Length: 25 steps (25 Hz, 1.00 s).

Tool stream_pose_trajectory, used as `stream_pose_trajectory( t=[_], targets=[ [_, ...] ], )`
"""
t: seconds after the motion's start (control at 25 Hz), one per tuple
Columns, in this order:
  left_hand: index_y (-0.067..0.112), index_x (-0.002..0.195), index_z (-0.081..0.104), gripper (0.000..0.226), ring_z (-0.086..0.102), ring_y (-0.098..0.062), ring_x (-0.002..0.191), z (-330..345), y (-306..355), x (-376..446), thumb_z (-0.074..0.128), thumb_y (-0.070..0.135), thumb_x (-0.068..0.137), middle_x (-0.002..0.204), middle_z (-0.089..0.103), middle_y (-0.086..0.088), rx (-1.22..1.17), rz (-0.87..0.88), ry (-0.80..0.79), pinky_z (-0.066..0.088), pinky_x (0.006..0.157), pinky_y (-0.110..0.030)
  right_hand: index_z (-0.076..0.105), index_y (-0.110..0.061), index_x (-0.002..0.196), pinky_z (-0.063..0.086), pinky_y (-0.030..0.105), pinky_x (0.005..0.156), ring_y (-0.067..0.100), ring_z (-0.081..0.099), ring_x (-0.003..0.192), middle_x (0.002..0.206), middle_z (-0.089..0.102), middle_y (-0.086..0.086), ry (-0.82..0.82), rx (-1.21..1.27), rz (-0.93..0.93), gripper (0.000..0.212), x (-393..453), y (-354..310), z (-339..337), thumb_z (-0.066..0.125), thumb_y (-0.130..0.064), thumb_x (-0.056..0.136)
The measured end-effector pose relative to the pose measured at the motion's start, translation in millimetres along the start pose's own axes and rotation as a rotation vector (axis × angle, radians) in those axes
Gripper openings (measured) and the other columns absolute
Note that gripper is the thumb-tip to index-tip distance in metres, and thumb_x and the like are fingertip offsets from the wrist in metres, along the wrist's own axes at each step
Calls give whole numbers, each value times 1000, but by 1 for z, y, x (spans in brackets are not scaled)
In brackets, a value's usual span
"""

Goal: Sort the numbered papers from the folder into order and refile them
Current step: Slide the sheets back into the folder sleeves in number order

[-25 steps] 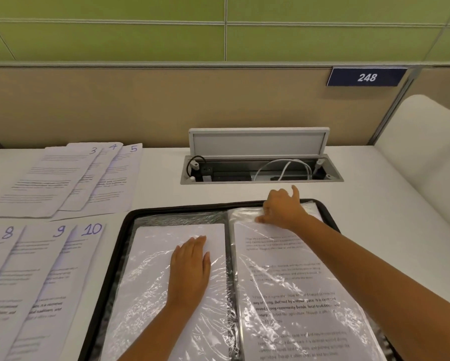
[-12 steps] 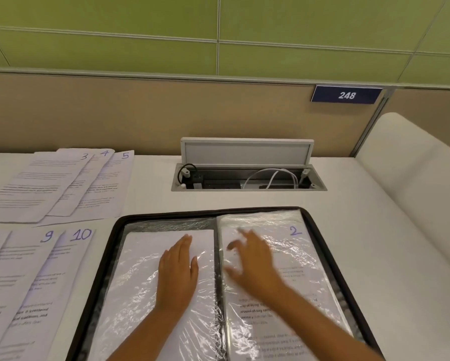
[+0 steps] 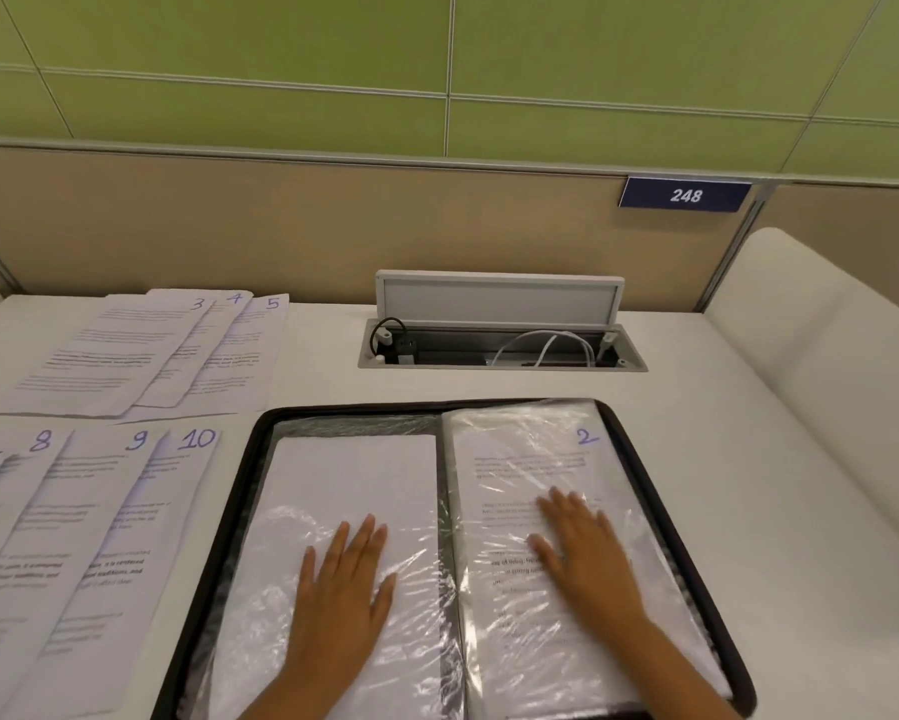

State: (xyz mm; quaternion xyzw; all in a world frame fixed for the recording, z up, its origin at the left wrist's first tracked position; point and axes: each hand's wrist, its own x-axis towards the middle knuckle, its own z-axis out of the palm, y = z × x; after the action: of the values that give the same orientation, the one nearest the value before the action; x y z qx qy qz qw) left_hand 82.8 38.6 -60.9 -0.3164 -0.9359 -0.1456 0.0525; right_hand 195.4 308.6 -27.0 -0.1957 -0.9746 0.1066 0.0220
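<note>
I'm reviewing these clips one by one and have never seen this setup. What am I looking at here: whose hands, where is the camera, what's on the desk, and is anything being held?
There is no machine here. A person wears a wide-angle camera on the head, so you look forward and down at their own two bare hands.

On the white desk lies an open black folder with clear plastic sleeves. The left hand rests flat on the left sleeve, over a blank-looking sheet. The right hand rests flat on the right sleeve, which holds the paper numbered 2. Neither hand grips anything.

To the left lie loose sheets, fanned and overlapping: 3, 4 and 5 farther back; 7, 8, 9 and 10 nearer. Behind the folder is an open cable box set into the desk.
</note>
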Motion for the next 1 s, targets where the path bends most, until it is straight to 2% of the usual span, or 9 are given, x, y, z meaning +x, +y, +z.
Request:
stream_pose_trajectory(
  t=[0.12,0.24,0.32,0.44,0.64,0.72,0.8,0.88,1.0],
  targets=[
    [27,143,35,56,20,-16,137,-8,-28,-8,15,52,98,148,36,4,68,-11,-9,1,111,-35,1,-31,148,-5,35,116,10,-5,144,153,-5,-15,-14,-10,117,88,-8,31,-4,-20,-73,74],
    [26,145,31,58,20,-17,139,-17,-49,-14,13,53,97,149,32,3,76,-48,-31,18,111,-46,2,-29,150,-5,36,116,11,-5,145,154,-5,-14,9,16,218,92,-15,49,-4,-19,-75,73],
    [24,144,32,58,26,-20,137,-22,-53,-15,12,52,97,148,35,2,83,-59,-56,30,105,-52,6,-26,151,-2,37,117,11,-1,145,157,1,-10,21,19,269,81,-22,57,-8,-5,-70,85],
    [21,142,37,60,35,-25,133,-26,-51,-14,11,52,98,145,40,-1,78,-63,-86,33,102,-53,13,-25,151,4,40,118,10,3,146,158,10,-8,25,50,349,61,-36,66,-13,19,-53,97],
    [19,140,42,63,39,-28,131,-30,-48,-14,9,51,97,143,44,-3,79,-64,-81,32,101,-53,23,-21,149,11,41,117,20,23,142,154,27,-2,144,192,393,57,-57,64,-14,28,-46,98],
    [18,139,43,63,41,-29,130,-31,-46,-13,8,51,98,142,45,-4,76,-61,-79,33,101,-54,44,-18,136,29,46,111,25,45,128,141,47,4,253,380,437,55,-62,64,-19,33,-53,94],
    [18,139,43,64,40,-29,131,-31,-46,-14,8,51,97,142,45,-4,69,-55,-78,31,101,-53,60,-19,104,45,43,93,26,55,113,129,57,3,303,472,472,53,-63,64,-23,39,-63,85],
    [19,140,42,65,37,-28,132,-31,-46,-15,7,52,97,143,43,-3,52,-58,-74,29,102,-53,58,-19,75,45,34,77,25,57,107,118,61,0,289,468,456,38,-63,64,-26,55,-56,82],
    [18,138,44,65,39,-30,131,-32,-46,-15,7,52,97,142,45,-5,54,-53,-72,30,101,-53,61,-13,63,37,29,81,21,55,112,129,57,1,274,530,475,29,-62,65,-30,68,-33,84]
  ],
)
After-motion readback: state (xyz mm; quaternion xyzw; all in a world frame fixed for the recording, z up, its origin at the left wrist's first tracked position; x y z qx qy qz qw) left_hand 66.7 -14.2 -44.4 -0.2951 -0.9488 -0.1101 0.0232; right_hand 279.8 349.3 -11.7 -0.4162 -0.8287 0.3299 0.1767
